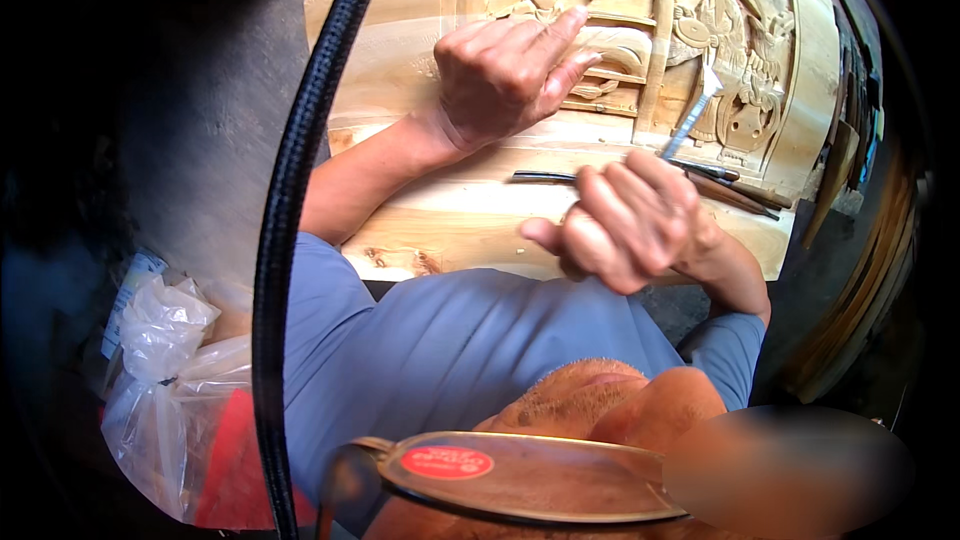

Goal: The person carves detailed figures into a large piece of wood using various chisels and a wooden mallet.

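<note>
A pale carved wood panel (745,10), with figures in relief, lies in front of me. My left hand (505,70) is over its left part, index finger and thumb stretched out and apart, the other fingers curled. Nothing shows between them. Lower and to the right, my right hand (630,220) is closed, its thumb pointing left. A chisel (690,125) with a bluish banded shaft and a pale, broad tip reaches up over the carving from this fist; its lower end is hidden by the fingers. Both hands are slightly blurred.
Several slim dark tools (735,190) lie by the panel's lower edge, partly behind my right hand. A plain plank (450,225) runs along the near side. More tools (850,120) line the right edge. A tied clear plastic bag (165,380) is at lower left; a black braided cable (285,210) crosses the view.
</note>
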`<act>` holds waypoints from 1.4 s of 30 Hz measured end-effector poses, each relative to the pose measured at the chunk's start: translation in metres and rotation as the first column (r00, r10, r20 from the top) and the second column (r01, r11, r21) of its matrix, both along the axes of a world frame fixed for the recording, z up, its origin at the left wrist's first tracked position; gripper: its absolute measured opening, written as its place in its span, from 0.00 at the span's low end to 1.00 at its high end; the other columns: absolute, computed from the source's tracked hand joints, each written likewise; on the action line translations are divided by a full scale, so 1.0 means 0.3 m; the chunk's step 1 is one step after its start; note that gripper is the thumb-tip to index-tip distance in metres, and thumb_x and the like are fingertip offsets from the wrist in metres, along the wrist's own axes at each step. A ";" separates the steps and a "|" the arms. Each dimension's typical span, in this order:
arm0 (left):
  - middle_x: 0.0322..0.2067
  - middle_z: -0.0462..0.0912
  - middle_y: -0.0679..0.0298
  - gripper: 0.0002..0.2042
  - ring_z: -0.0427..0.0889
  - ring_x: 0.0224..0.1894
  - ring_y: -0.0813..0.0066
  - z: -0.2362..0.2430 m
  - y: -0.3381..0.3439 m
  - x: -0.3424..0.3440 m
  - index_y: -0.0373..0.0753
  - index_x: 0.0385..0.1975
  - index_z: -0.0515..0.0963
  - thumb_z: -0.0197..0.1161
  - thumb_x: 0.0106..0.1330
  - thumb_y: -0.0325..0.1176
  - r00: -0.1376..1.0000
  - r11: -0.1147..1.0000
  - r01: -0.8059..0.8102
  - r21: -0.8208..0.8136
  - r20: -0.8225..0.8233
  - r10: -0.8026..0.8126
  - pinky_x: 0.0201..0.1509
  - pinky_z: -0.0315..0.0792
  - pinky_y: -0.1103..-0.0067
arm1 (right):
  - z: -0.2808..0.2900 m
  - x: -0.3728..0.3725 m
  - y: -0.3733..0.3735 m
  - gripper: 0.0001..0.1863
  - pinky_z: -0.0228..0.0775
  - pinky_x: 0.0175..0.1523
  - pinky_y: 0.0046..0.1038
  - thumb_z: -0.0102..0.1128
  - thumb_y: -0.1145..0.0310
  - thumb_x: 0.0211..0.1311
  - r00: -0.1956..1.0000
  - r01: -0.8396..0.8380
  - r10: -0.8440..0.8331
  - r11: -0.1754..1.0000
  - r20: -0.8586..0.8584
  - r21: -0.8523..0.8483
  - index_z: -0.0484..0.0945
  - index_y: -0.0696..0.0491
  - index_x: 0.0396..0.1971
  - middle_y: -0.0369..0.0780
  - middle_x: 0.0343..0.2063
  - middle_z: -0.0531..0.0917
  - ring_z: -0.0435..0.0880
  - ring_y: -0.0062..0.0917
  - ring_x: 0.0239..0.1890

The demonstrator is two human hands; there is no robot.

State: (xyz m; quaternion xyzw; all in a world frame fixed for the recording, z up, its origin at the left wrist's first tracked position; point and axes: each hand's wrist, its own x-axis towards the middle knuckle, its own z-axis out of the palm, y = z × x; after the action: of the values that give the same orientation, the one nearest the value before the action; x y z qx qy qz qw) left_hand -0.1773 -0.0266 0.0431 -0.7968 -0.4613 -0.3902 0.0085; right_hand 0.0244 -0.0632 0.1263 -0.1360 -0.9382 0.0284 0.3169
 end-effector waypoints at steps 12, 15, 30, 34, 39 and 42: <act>0.25 0.88 0.69 0.09 0.88 0.26 0.72 0.000 0.000 -0.004 0.48 0.42 0.93 0.80 0.65 0.40 0.992 0.999 -0.011 -0.034 -0.127 0.007 0.27 0.76 0.76 | 0.049 0.225 -0.151 0.21 0.74 0.30 0.31 0.78 0.67 0.67 0.909 0.415 -0.415 0.895 0.037 -0.163 0.73 0.57 0.22 0.43 0.24 0.83 0.83 0.34 0.24; 0.28 0.89 0.69 0.07 0.90 0.28 0.71 0.041 0.025 -0.027 0.48 0.40 0.93 0.80 0.65 0.38 0.993 0.992 -0.054 -0.112 -0.113 0.041 0.29 0.78 0.76 | -0.003 0.254 -0.140 0.22 0.71 0.27 0.30 0.80 0.66 0.64 0.869 0.494 -0.495 0.865 0.017 -0.086 0.72 0.55 0.22 0.42 0.23 0.81 0.80 0.31 0.20; 0.32 0.86 0.63 0.04 0.89 0.29 0.60 0.139 0.183 -0.001 0.42 0.31 0.85 0.74 0.66 0.31 0.962 0.965 0.099 -0.242 -0.226 -0.155 0.31 0.80 0.68 | -0.086 0.265 -0.130 0.21 0.66 0.26 0.29 0.79 0.67 0.64 0.845 0.526 -0.534 0.842 -0.045 -0.117 0.73 0.55 0.22 0.42 0.23 0.81 0.77 0.30 0.20; 0.31 0.85 0.63 0.05 0.88 0.25 0.63 0.122 0.226 -0.029 0.42 0.29 0.83 0.74 0.65 0.29 0.987 0.999 -0.031 0.012 -0.159 0.033 0.28 0.79 0.70 | -0.090 0.270 -0.139 0.21 0.65 0.25 0.29 0.79 0.66 0.65 0.839 0.536 -0.541 0.839 -0.049 -0.094 0.73 0.55 0.22 0.41 0.22 0.80 0.77 0.29 0.20; 0.34 0.89 0.68 0.06 0.90 0.32 0.65 0.126 0.131 0.006 0.46 0.35 0.89 0.80 0.63 0.36 0.975 0.972 0.085 -0.220 -0.184 -0.127 0.33 0.81 0.72 | -0.099 0.263 -0.137 0.24 0.64 0.25 0.29 0.80 0.63 0.66 0.856 0.503 -0.511 0.858 -0.078 -0.103 0.71 0.54 0.20 0.40 0.21 0.78 0.76 0.29 0.19; 0.33 0.89 0.68 0.06 0.90 0.32 0.64 0.119 0.127 0.013 0.46 0.34 0.89 0.80 0.63 0.35 0.969 0.983 0.089 -0.163 -0.216 -0.124 0.32 0.80 0.71 | -0.099 0.257 -0.140 0.26 0.64 0.25 0.29 0.81 0.62 0.66 0.857 0.500 -0.507 0.861 -0.092 -0.088 0.71 0.53 0.19 0.40 0.20 0.78 0.76 0.28 0.19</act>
State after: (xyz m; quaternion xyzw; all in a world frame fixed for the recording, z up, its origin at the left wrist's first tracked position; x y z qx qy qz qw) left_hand -0.1733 0.0115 0.0788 -0.8579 -0.4421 -0.2610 -0.0211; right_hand 0.1016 -0.1052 0.0967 -0.3844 -0.8494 -0.0194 0.3611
